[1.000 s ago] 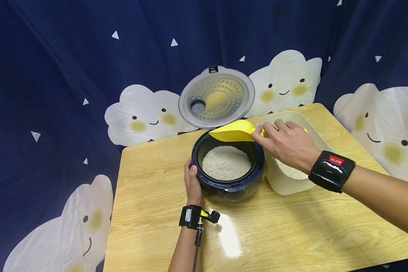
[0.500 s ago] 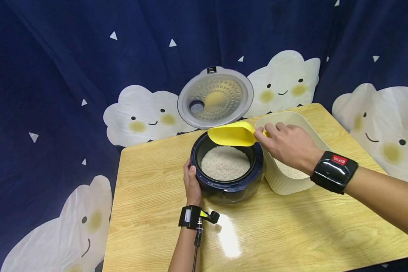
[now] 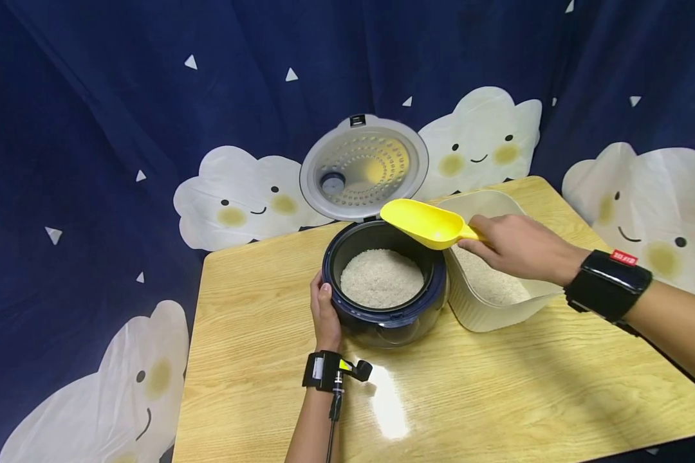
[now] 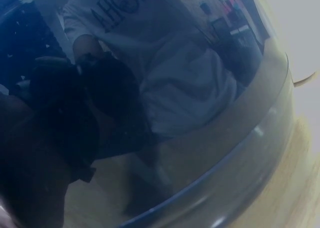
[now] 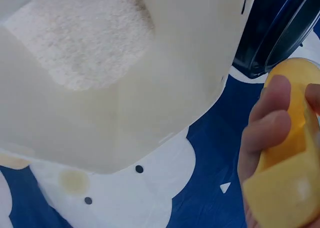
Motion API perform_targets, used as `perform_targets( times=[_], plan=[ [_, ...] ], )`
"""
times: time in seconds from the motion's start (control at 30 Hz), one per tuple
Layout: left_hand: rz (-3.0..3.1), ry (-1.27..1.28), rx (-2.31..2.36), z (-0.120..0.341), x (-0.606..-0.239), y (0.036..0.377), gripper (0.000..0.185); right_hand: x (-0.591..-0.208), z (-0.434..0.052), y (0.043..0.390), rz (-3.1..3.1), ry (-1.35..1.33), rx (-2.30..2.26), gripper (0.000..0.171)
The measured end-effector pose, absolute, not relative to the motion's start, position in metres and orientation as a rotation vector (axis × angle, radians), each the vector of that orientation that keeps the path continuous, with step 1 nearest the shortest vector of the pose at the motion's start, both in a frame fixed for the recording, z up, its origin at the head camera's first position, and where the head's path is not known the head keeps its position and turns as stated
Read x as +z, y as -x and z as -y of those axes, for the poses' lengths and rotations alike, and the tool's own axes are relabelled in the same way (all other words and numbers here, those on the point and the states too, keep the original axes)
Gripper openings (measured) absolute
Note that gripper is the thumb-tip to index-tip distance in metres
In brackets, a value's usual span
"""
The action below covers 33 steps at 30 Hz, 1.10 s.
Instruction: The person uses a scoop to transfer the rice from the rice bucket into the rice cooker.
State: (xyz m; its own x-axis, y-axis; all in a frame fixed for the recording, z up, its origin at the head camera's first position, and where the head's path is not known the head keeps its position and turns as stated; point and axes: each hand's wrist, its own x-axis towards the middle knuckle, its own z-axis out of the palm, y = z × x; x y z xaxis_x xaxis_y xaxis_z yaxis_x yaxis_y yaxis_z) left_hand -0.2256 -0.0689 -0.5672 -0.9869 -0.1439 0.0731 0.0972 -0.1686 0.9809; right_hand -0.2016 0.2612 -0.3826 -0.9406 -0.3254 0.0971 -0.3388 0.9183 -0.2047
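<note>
1. Fingers (image 3: 323,302) of my left hand (image 3: 325,315) are curled against the near-left wall of the dark blue rice cooker (image 3: 382,318) and hold it; the left wrist view shows only its glossy side, so I judge a steady brace is enough and no squeeze is needed.
2. Rice (image 3: 381,278) lies in the cooker's pot, level and below the rim; the cooker stands on the tabletop (image 3: 498,386), touching or just beside the cream bin (image 3: 486,315).
3. My right hand (image 3: 518,247) pinches the handle of the yellow scoop (image 3: 425,222), fingers wrapped close round it; the scoop hangs over the pot's far-right rim, mouth up and seemingly empty.
4. To do it well I judge the scoop should stay level and low over the bin's rice (image 5: 82,35), so no grains fall on the tabletop.
5. Farthest, the cooker's lid (image 3: 363,167) stands open and upright, clear of the scoop's path.
</note>
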Motion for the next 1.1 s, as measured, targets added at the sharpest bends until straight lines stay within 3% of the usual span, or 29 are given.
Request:
perform_targets(
  times=[0.53,1.1],
  plan=[
    [1.897,-0.046,-2.314,0.069,-0.567,0.225,0.055,-0.371,-0.326,0.185,3.161,-0.389,0.174,0.031],
    [1.908,-0.048,-2.305,0.070,-0.569,0.225,0.054,-0.382,-0.348,0.169,3.290,-0.399,0.082,0.030]
  ],
)
